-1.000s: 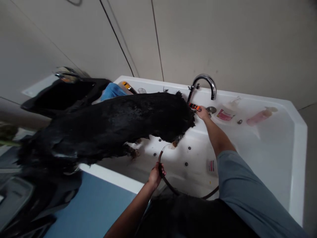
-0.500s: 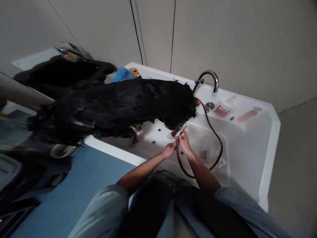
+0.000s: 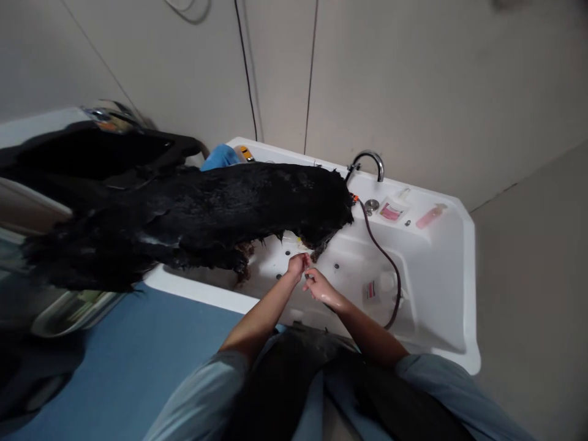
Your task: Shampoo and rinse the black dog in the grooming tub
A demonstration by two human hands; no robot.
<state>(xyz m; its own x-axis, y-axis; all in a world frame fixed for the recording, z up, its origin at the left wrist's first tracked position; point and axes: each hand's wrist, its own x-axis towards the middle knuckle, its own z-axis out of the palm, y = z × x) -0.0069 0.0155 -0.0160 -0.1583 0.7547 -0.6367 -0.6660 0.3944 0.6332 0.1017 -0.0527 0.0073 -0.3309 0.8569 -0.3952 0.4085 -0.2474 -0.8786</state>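
Observation:
A black, wet-coated dog (image 3: 257, 196) stands along the white tub, its head end hanging over the left side. My right hand (image 3: 320, 288) is closed around the end of a brown hose (image 3: 390, 263), mostly hidden by the fingers. The hose loops out past my right forearm and runs up to an orange fitting (image 3: 353, 198) beside the dog's rump. Just ahead of the hose end, my left hand (image 3: 298, 264) is cupped with its fingers bent and nothing visible in it. Close to its fingertips is the dog's brownish hind leg (image 3: 318, 252).
The white tub (image 3: 441, 275) has drain holes in its floor. A chrome faucet (image 3: 374, 157), a pink-labelled bottle (image 3: 392, 209) and a pink bottle (image 3: 430, 216) are along its back ledge. Another bottle (image 3: 371, 291) lies inside. A blue cloth (image 3: 220, 157) hangs at the back left.
My left hand has come off the hose and moved forward-left. My right hand has drawn back toward me with the hose end. The view has shifted, while the dog stays standing.

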